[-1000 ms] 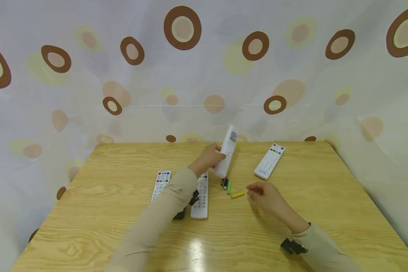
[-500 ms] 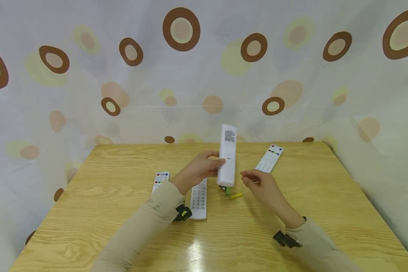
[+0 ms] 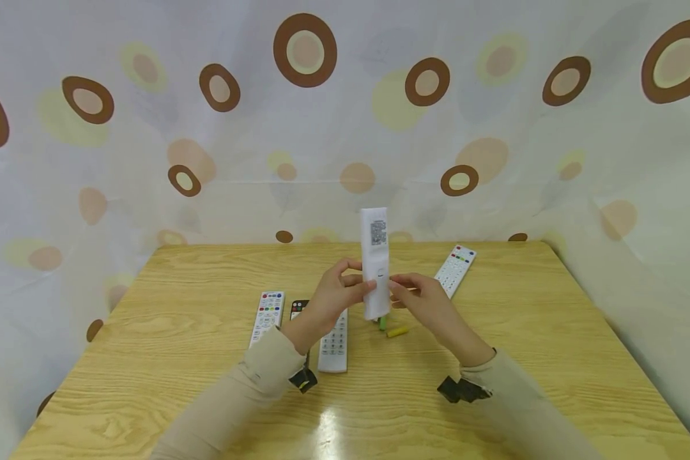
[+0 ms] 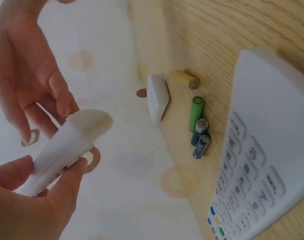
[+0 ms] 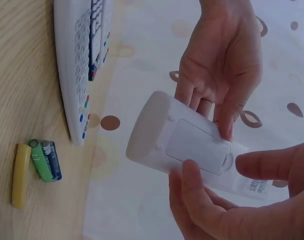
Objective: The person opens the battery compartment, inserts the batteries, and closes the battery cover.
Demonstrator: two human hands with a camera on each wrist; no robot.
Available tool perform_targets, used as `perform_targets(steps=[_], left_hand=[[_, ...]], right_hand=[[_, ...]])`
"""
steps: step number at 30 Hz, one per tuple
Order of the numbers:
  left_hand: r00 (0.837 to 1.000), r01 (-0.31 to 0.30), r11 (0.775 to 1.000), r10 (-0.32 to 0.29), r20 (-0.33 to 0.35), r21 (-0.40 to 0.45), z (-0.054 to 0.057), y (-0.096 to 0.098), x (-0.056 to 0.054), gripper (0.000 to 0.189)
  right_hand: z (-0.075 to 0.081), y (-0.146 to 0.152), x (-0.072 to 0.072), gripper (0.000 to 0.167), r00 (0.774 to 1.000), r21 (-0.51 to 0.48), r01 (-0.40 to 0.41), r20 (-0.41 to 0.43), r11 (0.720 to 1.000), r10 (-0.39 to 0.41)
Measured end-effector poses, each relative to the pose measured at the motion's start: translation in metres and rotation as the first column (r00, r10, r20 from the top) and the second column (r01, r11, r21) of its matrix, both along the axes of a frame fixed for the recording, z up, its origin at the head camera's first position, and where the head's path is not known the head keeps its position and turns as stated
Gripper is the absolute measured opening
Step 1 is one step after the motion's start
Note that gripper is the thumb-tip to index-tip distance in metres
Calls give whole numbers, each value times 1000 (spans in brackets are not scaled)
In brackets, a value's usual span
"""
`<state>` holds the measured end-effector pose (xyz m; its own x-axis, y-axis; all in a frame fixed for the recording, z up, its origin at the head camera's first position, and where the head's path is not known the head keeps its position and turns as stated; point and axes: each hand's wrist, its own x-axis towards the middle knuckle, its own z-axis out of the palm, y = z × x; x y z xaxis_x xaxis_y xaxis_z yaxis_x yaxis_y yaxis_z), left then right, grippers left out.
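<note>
A white remote control [image 3: 375, 265] is held up off the table, its back with the battery cover [image 5: 197, 145] facing me. My left hand [image 3: 335, 295] grips its left edge, thumb on the back and fingers behind. My right hand [image 3: 428, 306] is at the opposite edge. In the right wrist view its index fingertip lies by the cover's side, the thumb is near the latch, and other fingers go underneath. The cover is in place. Below lie a yellow battery [image 3: 397, 332], a green battery [image 4: 196, 114] and two dark batteries [image 4: 200, 140] in a small group.
Two white remotes, one left [image 3: 268, 314] and one nearer the middle [image 3: 333, 345], lie face up on the wooden table [image 3: 178, 319]. A black remote [image 3: 299, 306] is partly hidden between them. Another white remote [image 3: 455, 271] lies back right. A patterned curtain [image 3: 356, 128] hangs behind.
The held remote has swung from a tilt to nearly upright and come slightly left, its back turned to me. My right hand has moved left from beside the yellow battery to the remote.
</note>
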<state>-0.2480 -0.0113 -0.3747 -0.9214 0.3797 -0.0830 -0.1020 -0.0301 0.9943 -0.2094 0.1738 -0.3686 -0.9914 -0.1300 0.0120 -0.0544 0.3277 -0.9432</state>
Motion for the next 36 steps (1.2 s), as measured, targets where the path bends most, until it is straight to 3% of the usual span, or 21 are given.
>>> perform_targets(steps=[6, 11, 14, 19, 26, 29, 33, 36], left_hand=[[983, -53, 997, 42, -178, -59, -8, 3, 6, 27], [977, -63, 996, 48, -210, -62, -12, 5, 7, 27], [984, -52, 998, 44, -175, -40, -13, 4, 7, 25], [998, -49, 998, 50, -37, 27, -13, 2, 5, 21], [995, -37, 997, 31, 90, 68, -11, 0, 4, 43], [990, -29, 995, 15, 139, 96, -13, -2, 2, 44], [984, -34, 992, 12, 180, 120, -15, -7, -2, 43], [979, -35, 992, 9, 203, 122, -16, -10, -4, 44]], right_hand=[[1, -3, -9, 41, 996, -110, -14, 81, 994, 23], [-1, -6, -13, 39, 992, -127, 33, 122, 991, -18], [-2, -7, -14, 37, 991, -126, 54, 129, 991, -37], [-4, -8, -14, 35, 991, -87, 74, 116, 993, -64], [-5, -13, -15, 32, 987, 5, 117, 107, 993, -116], [-6, -14, -15, 30, 990, 37, 112, 83, 993, -114], [-7, -13, -13, 29, 997, 94, 74, 25, 993, -77], [-10, -11, -11, 30, 995, 178, 29, -101, 984, -11]])
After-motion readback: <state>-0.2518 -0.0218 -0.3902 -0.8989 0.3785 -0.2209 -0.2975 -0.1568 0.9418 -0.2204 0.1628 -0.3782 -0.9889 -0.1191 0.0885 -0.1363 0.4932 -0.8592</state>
